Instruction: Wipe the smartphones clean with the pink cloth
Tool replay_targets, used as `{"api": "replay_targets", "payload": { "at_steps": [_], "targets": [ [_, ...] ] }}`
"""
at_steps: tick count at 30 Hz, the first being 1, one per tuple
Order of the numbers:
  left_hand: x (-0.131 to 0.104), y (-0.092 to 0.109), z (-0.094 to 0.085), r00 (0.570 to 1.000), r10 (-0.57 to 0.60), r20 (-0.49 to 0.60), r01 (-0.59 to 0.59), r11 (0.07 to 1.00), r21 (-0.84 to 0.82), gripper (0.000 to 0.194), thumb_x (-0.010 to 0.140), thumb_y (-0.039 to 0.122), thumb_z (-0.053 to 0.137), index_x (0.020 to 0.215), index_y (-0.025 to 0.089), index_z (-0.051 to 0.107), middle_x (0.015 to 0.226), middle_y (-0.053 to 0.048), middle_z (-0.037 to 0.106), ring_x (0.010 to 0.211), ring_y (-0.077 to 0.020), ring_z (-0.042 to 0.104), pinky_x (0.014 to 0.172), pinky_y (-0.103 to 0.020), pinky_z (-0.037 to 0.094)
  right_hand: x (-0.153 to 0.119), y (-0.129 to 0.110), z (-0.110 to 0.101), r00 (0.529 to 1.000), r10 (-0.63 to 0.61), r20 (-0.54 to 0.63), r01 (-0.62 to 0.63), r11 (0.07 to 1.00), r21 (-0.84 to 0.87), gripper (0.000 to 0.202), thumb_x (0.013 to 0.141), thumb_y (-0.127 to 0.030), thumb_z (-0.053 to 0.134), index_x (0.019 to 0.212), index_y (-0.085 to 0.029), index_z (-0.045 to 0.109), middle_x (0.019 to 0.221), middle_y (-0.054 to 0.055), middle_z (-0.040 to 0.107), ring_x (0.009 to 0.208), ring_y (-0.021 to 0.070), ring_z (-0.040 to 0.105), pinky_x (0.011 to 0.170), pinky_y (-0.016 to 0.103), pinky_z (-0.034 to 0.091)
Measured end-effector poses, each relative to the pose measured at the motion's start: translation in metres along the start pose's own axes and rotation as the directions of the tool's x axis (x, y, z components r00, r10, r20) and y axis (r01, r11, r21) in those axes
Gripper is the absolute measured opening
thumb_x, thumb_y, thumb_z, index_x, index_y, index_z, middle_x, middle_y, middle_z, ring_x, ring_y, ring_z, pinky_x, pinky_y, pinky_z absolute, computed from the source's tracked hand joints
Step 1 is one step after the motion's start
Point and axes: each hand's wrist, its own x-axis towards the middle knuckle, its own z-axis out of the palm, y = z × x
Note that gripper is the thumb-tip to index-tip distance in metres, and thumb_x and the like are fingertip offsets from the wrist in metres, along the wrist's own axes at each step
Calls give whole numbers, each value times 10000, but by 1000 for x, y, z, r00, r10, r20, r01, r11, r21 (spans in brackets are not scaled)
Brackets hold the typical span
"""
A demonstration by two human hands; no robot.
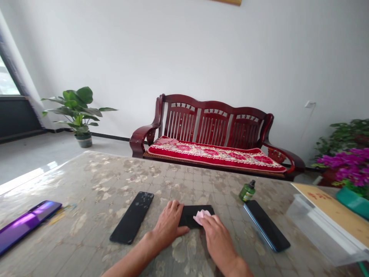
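Note:
A flat black phone lies sideways on the patterned tabletop in front of me. My left hand grips its left end, thumb at the near edge and fingers across the far edge. On the phone's right part, my right hand presses a crumpled pale pink cloth, pinched in its fingers. To the left rests another black phone with whitish spots near its top. At the right are a dark phone with a blue edge and a small green bottle with a black cap.
A shiny purple phone lies at the table's far left. On the right, a clear plastic box has a tan folder on it, near purple flowers. Beyond the table stands a wooden bench; a potted plant is back left.

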Motion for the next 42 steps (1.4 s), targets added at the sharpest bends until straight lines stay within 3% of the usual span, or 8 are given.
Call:
{"api": "replay_targets", "payload": {
  "at_steps": [7,10,16,23,27,30,36,42],
  "targets": [
    [0,0,9,996,-19,-92,14,998,-57,575,708,390,706,1215,167,552,1171,-108,532,1114,-297,478,980,-378,396,3,16,-4,992,107,-63,-106,994,19,491,919,-46,366,1275,-268,622,1176,55,650,1094,196,572,1001,323,431],
    [-1,2,10,995,-30,-97,25,998,-57,557,707,380,704,1205,184,551,1163,-98,536,1108,-291,482,974,-373,397,9,9,4,983,161,-88,-162,987,-13,476,926,-62,357,1277,-243,623,1108,84,651,1031,210,584,956,318,450],
    [-1,0,13,993,-17,-120,8,997,-75,557,708,383,706,1207,199,538,1165,-84,535,1111,-286,479,985,-375,388,14,-5,9,997,70,-22,-70,997,-16,482,933,-68,364,1321,-247,586,1119,71,641,1016,196,577,946,272,434],
    [-1,0,10,996,-30,-82,24,996,-82,550,716,393,697,1210,218,531,1187,-79,531,1112,-287,480,987,-380,386,30,17,7,967,231,-105,-244,959,-142,466,928,-77,366,1283,-239,621,1039,90,654,985,218,591,918,290,446],
    [1,-2,11,995,-17,-97,9,996,-89,549,694,395,718,1181,213,543,1161,-79,536,1102,-288,479,969,-377,394,27,0,16,989,133,-64,-139,986,-90,489,920,-68,369,1324,-240,584,1077,91,646,1000,211,591,921,280,447],
    [1,-3,11,995,-19,-94,11,996,-90,546,688,400,726,1170,217,546,1153,-75,537,1100,-288,477,969,-377,395,22,1,16,998,58,-36,-60,997,-46,491,927,-81,366,1326,-268,581,1084,77,646,1010,204,589,911,270,454],
    [-1,-2,12,995,-20,-99,10,996,-94,562,687,397,733,1185,217,544,1168,-80,530,1091,-288,478,975,-375,394,26,35,8,974,178,-143,-196,972,-129,473,912,-74,350,1248,-219,650,962,97,653,956,220,599,886,298,471],
    [1,-3,15,994,-15,-111,5,996,-89,544,683,395,736,1162,212,554,1144,-79,530,1088,-292,475,969,-379,394,21,8,15,997,54,-51,-55,998,-30,471,940,-97,354,1320,-247,589,1077,86,650,1010,203,592,902,274,468]
  ]
}}
